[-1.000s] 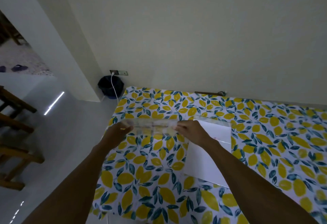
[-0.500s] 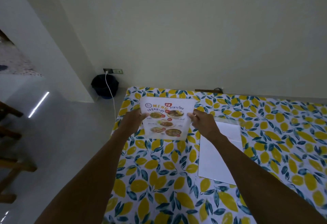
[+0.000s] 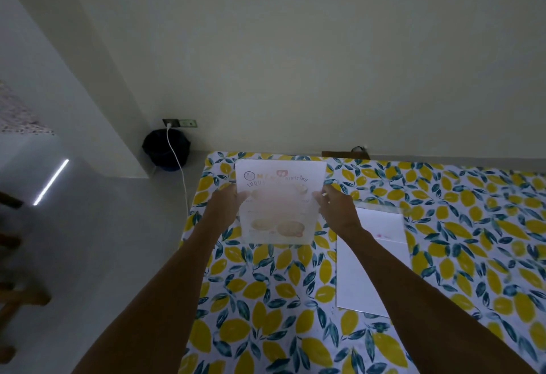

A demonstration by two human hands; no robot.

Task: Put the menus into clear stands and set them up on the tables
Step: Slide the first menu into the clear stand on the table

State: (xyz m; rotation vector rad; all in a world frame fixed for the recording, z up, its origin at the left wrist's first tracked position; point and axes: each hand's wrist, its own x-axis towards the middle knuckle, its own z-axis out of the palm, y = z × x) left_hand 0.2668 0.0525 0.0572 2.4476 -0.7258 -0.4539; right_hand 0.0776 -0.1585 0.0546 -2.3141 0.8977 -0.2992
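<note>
While both the left hand (image 3: 226, 205) and right hand (image 3: 335, 208) pinch one menu (image 3: 279, 196) (apparently sleeved) upright, placing remains; more sheets (image 3: 369, 261) wait.

Both forearms are bare down to the left hand (image 3: 225, 205) and right hand (image 3: 336, 211), sleeveless.

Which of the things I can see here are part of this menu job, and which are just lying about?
Part of the job:
- printed paper menu with food photos, held at its sides by the left hand and right hand
- white sheets under a clear stand
- lemon-patterned tablecloth

Just lying about:
- black bin
- white charging cable
- wall socket
</note>
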